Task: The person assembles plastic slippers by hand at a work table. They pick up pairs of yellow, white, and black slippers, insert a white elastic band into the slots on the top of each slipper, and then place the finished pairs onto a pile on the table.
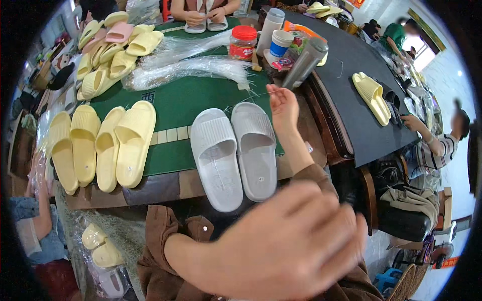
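Two grey slippers lie side by side at the table's near edge: the left slipper [216, 165] and the right slipper [258, 165]. Just beyond the right one, my right hand [284, 108] is closed in a pinch. From its fingertips a thin clear plastic strand [258, 94] runs left above the slippers' toe ends. My left hand [301, 241] reaches across close in front of me, large and blurred by motion. Its fingers are curled, and whatever they may hold is hidden.
Four yellow slippers [103, 145] stand in a row at left, with a slipper pile [110, 47] behind. Clear strands [191, 70] lie on the green mat [175, 105]. A red-lidded jar [243, 44], cup [280, 44] and flask [306, 62] stand far right. Other people sit nearby.
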Demonstrator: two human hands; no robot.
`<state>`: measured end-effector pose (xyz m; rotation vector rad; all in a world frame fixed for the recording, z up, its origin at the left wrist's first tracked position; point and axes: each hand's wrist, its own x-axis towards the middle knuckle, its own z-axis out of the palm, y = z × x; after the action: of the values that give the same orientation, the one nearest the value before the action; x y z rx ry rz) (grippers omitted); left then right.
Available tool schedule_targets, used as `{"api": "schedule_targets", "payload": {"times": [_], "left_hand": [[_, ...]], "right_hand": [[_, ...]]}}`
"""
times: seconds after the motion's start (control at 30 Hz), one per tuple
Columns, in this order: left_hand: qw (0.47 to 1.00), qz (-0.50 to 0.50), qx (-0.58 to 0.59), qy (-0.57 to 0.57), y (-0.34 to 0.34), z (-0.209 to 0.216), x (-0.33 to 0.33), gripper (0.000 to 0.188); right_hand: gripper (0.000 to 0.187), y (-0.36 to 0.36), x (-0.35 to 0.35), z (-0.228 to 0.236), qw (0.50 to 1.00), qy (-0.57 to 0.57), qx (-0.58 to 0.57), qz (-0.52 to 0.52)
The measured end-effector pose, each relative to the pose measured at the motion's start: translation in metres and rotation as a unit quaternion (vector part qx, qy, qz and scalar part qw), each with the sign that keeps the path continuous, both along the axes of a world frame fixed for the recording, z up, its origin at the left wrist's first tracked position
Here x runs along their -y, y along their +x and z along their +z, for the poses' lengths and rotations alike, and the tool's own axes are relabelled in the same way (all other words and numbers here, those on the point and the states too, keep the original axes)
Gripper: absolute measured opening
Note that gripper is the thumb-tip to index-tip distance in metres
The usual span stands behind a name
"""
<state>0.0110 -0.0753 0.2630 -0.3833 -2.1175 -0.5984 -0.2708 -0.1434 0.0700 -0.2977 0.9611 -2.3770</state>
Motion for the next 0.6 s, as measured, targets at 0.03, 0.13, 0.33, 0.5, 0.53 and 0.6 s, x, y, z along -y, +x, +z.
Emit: {"api": "schedule_targets", "payload": {"times": [0.03, 0.13, 0.33, 0.5, 0.53, 0.6], "left_hand": [[0.999, 0.002, -0.048, 0.013, 0.004, -0.001, -0.012, 0.028], [0.983, 0.052, -0.174, 0.004, 0.003, -0.011, -0.028, 0.021], [0.967, 0.097, -0.236, -0.010, -0.003, -0.016, -0.030, 0.027], [0.997, 0.060, -0.053, 0.014, 0.026, 0.003, -0.023, 0.030], [0.998, 0.048, 0.032, 0.029, 0.034, 0.008, -0.027, 0.031], [0.997, 0.033, -0.038, 0.059, 0.029, -0.002, -0.031, 0.031]], "right_hand": [[0.015, -0.001, -0.002, 0.005, 0.999, -0.024, 0.033, 0.001], [0.014, -0.021, -0.015, 0.022, 0.995, -0.078, 0.059, 0.005], [0.024, -0.086, -0.087, 0.076, 0.985, -0.175, -0.008, 0.008], [0.026, -0.076, -0.125, 0.123, 0.984, -0.177, 0.003, -0.038], [0.025, -0.078, -0.132, 0.125, 0.979, -0.201, 0.022, -0.022], [0.026, -0.078, -0.143, 0.122, 0.975, -0.217, 0.019, 0.048]]}}
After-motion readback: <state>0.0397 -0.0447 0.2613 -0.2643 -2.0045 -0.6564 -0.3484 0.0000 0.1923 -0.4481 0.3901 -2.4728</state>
